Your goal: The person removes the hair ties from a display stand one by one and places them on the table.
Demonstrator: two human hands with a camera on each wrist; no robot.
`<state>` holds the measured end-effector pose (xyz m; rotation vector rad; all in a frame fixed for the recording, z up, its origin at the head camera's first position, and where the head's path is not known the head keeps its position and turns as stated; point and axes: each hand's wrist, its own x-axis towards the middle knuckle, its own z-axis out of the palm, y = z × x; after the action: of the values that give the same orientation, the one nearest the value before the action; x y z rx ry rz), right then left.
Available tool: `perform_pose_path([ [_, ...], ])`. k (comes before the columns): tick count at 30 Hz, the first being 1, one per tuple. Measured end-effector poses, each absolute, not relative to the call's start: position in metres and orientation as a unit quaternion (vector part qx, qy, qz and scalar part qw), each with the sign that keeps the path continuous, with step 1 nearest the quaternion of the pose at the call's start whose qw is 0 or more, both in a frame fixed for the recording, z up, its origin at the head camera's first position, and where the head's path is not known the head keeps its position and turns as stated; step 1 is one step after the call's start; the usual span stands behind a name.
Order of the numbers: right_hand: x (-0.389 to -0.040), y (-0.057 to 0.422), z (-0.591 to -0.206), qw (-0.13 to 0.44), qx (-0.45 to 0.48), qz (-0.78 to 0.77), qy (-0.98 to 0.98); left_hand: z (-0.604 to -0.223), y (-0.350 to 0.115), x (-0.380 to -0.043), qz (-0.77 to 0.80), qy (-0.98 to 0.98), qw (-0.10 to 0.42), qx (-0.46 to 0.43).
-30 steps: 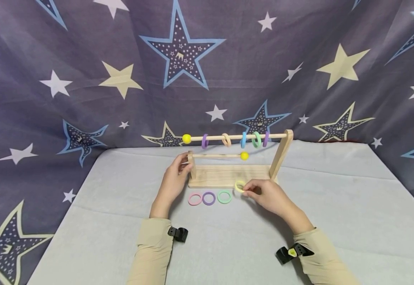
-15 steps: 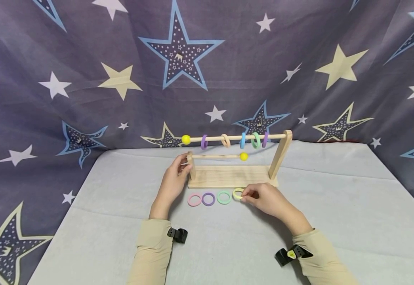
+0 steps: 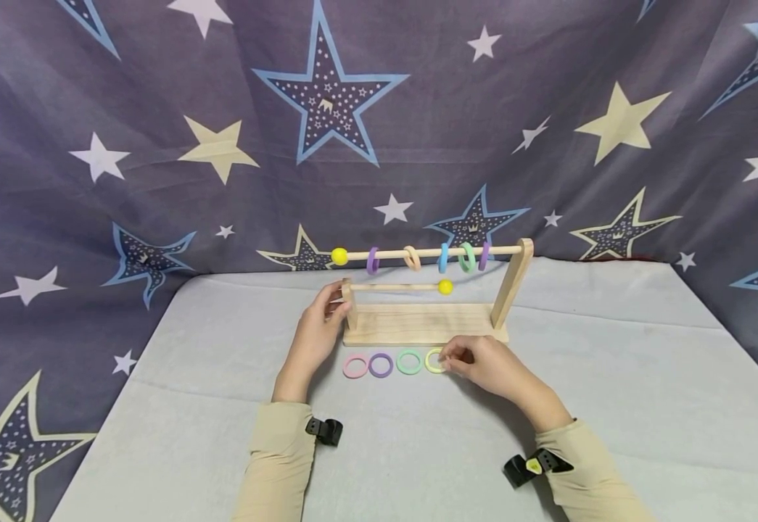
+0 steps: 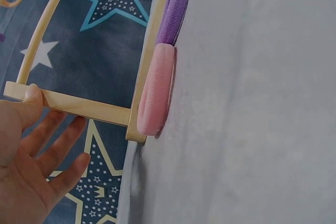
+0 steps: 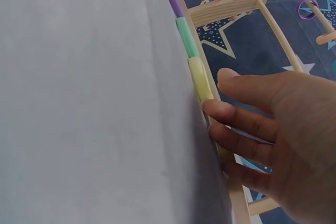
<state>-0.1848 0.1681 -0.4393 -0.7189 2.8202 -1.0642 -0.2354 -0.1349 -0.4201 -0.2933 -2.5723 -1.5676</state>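
A wooden stand (image 3: 424,322) with two rods is on the table. My left hand (image 3: 318,326) holds its short left post (image 4: 86,107), thumb on one side and fingers on the other. In front of the base lies a row of hair ties: pink (image 4: 156,90), purple (image 4: 175,11), green (image 5: 187,38) and yellow (image 5: 199,77). At the yellow one is my right hand (image 3: 486,362), with a fingertip at its edge and the thumb apart from it. In the head view these fingers cover part of that hair tie.
On the upper rod (image 3: 427,253) hang several hair ties, among them an orange one (image 3: 412,258) and a blue one (image 3: 443,257). Yellow balls cap both rods, the lower one (image 3: 445,287) above the base. A star-patterned cloth (image 3: 222,210) rises behind the grey-covered table (image 3: 614,377).
My right hand has lowered the yellow hair tie to the table at the row's right end, and thumb and finger have loosened from it. The left hand stays at the post.
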Motion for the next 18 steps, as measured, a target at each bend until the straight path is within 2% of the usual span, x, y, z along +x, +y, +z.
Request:
perform_pose_path([
  [10,-0.1873,0.1717,-0.4335,-0.052,-0.184,-0.383,0.904,-0.4208,-0.1351,-0.2348,-0.517,-0.848,0.057,-0.097],
  [18,-0.1889,0.1777,-0.4322,-0.169,-0.185,-0.413,0.876,-0.4203,-0.1347,-0.2350,-0.516,-0.849,0.059,-0.097],
])
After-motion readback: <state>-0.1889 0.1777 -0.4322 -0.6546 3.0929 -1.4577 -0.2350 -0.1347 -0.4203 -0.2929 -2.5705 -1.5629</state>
